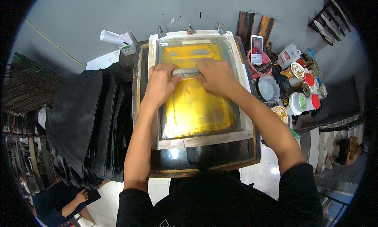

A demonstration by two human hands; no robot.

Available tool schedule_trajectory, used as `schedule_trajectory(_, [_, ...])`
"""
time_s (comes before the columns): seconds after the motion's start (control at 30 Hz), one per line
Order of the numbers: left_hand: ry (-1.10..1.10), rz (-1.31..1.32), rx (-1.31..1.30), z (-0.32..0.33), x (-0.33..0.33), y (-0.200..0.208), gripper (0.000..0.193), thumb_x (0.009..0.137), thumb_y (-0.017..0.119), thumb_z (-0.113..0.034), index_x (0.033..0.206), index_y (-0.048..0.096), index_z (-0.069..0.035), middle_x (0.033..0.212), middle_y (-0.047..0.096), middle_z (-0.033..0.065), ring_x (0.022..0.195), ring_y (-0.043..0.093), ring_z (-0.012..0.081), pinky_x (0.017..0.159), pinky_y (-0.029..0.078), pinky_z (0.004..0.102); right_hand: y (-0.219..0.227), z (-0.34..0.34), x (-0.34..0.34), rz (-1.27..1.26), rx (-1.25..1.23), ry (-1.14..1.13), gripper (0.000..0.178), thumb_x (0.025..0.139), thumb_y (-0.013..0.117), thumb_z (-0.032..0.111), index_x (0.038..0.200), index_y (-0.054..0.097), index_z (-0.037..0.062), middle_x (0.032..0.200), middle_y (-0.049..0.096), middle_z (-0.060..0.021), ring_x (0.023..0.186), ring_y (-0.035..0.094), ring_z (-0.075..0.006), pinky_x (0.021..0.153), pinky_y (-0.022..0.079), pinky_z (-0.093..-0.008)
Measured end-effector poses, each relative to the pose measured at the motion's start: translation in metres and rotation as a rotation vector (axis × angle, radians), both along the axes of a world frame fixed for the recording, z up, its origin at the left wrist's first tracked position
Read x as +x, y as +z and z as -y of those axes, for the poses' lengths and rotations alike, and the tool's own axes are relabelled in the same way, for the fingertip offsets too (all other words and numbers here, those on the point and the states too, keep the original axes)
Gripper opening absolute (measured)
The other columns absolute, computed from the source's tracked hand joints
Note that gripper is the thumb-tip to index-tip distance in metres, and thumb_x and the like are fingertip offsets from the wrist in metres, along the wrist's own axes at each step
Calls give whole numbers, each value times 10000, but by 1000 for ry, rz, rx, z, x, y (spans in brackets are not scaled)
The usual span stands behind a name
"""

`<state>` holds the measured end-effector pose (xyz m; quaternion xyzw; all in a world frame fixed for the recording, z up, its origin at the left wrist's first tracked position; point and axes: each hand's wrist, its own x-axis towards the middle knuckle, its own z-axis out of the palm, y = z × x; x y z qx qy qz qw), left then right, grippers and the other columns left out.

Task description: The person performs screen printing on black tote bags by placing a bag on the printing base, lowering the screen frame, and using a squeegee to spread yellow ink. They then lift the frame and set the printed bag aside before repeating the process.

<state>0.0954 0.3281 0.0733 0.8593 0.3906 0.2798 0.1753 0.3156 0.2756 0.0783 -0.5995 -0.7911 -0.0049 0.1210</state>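
Note:
A wooden-framed printing screen (204,139) lies flat on a dark table, its mesh smeared with yellow ink (195,109). Both hands grip a grey squeegee (186,72) across the upper part of the mesh. My left hand (160,84) holds its left end and my right hand (215,75) holds its right end. The squeegee's blade is hidden under the fingers.
A tall stack of black fabric pieces (86,120) lies left of the table. Ink jars and cans (301,91), a phone (256,49) and a round lid (269,88) crowd the right side. Another person (65,199) sits at lower left; stairs (334,140) descend at right.

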Motion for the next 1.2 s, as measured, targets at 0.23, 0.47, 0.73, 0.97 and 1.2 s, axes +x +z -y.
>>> schedule_trajectory(0.23, [-28,-40,-86,83,-24,8,296,856,772,-182,1077,721,9,1008,709,182,1049,638,344,1035,379,449,-3,77,-19,-7,-26,26,330,856,741,323,983,584,63,904,643,-111,864,674,-319,708,540,-455])
schedule_trajectory(0.47, [-30,-47,-113,152,-45,12,284,832,779,-120,1090,715,-19,1036,712,137,1060,636,302,1041,365,435,-10,145,-37,-36,40,77,323,770,761,276,955,583,80,882,618,-88,824,658,-286,693,532,-429])
schedule_trajectory(0.73, [53,-137,-51,192,-72,-20,781,741,882,-330,1403,570,-57,1446,581,170,1464,416,332,1209,204,534,-33,179,-41,47,260,112,153,803,625,165,938,604,96,862,583,-58,859,633,-240,738,514,-372])
schedule_trajectory(0.97, [148,-99,354,191,-111,-46,1098,725,879,-530,1570,350,-72,1612,395,195,1537,287,359,1241,40,602,-4,185,-36,-159,385,128,226,793,643,147,1010,639,83,1024,666,-81,926,675,-251,788,538,-372])
schedule_trajectory(1.2, [281,662,259,152,-62,51,1139,782,891,-402,1603,192,-37,1634,306,234,1501,324,369,1242,201,499,124,126,-18,-98,720,71,256,781,687,134,1034,660,102,977,681,-66,845,678,-258,712,539,-418])
